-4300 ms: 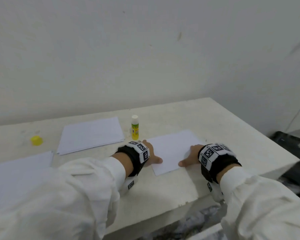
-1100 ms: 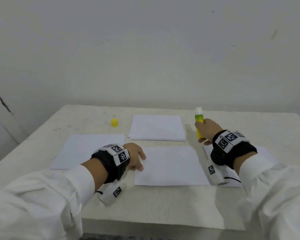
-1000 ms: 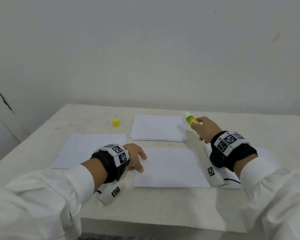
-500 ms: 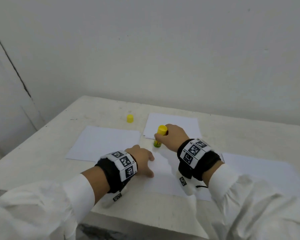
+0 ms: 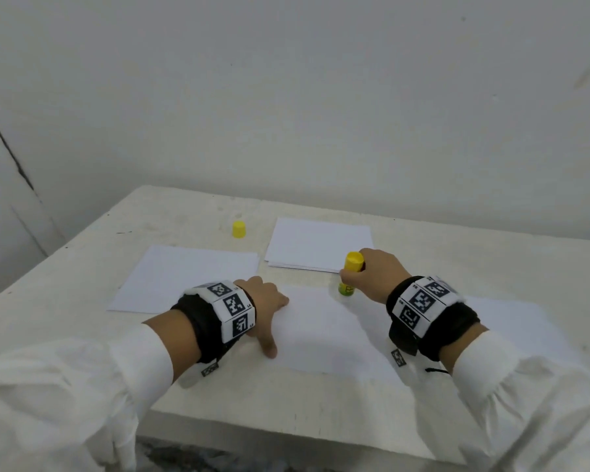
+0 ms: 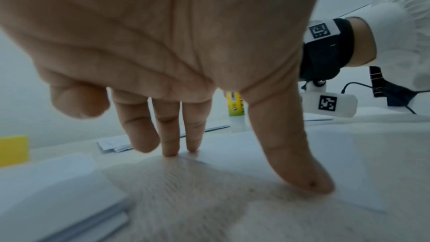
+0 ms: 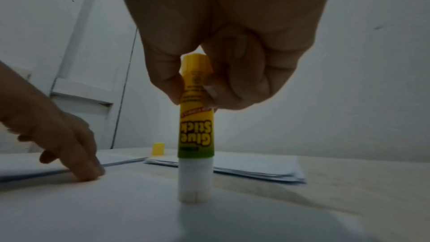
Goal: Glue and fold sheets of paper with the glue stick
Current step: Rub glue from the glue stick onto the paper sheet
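Right hand (image 5: pixel 377 279) had its fingers (image 7: pixel 209 87) clamped on the glue stick (image 7: pixel 196 135), which stood upside down, white tip pressed on the middle sheet (image 5: pixel 327 335) near its far edge. Left hand (image 5: pixel 263 301) was flat and spread, fingertips (image 6: pixel 302 178) pressing that sheet's left edge to the bench (image 5: pixel 286 413). Yellow cap (image 5: pixel 238 229) sat apart, left of the paper stack (image 5: pixel 317 245).

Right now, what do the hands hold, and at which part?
The right hand pinches the glue stick near its yellow upper end. The left hand holds nothing.
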### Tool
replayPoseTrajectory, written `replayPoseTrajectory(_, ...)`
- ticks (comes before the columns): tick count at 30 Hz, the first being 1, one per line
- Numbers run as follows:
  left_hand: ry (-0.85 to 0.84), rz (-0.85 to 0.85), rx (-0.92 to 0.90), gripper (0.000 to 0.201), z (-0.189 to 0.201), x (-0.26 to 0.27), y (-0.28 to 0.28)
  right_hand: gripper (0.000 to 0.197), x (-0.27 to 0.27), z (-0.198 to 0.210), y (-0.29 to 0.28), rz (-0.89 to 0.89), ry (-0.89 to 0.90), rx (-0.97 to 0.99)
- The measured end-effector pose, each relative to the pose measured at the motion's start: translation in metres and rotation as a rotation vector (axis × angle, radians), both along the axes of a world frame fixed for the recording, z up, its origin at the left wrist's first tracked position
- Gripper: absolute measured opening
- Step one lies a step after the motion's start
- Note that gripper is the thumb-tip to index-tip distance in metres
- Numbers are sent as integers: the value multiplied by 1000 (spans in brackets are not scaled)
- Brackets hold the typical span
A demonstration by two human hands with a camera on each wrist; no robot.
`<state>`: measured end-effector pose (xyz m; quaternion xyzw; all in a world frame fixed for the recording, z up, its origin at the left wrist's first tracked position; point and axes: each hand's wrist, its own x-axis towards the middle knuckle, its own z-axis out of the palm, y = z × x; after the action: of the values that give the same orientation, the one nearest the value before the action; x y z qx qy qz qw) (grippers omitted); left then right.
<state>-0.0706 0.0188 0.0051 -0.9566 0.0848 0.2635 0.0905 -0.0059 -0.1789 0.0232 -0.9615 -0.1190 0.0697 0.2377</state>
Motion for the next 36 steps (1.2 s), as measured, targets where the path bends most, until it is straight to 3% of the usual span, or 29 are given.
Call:
replayPoseTrajectory(4, -27, -23, 18, 103, -1, 3, -1, 28, -4, 4, -39, -95, -16, -26)
replayPoseTrajectory(9, 11, 104, -58, 121, -2, 6, 6, 28, -5, 3, -59, -155, -18, -39)
replayPoseTrajectory(13, 32, 151, -61, 126, 0, 5, 8, 22, -11, 7, -49, -163, -81, 91)
replayPoseTrajectory(16, 39, 178, -69, 129, 3, 2, 9, 24, -21, 14, -16, -37, -66, 166)
replayPoseTrajectory(19, 46, 178, -97, 128, 4, 1, 10, 32, -28, 14, 29, 175, 44, 88)
replayPoseTrajectory(23, 30, 160, -117, 121, 1, 2, 12, 35, -25, 7, 65, 231, 36, 13)
replayPoseTrajectory(28, 43, 133, -91, 116, 1, 0, 11, 34, -27, 1, 74, 248, 35, -25)
replayPoseTrajectory(36, 99, 1, 4, 107, 7, -2, 0, 32, -74, 8, 62, 437, 86, -26)
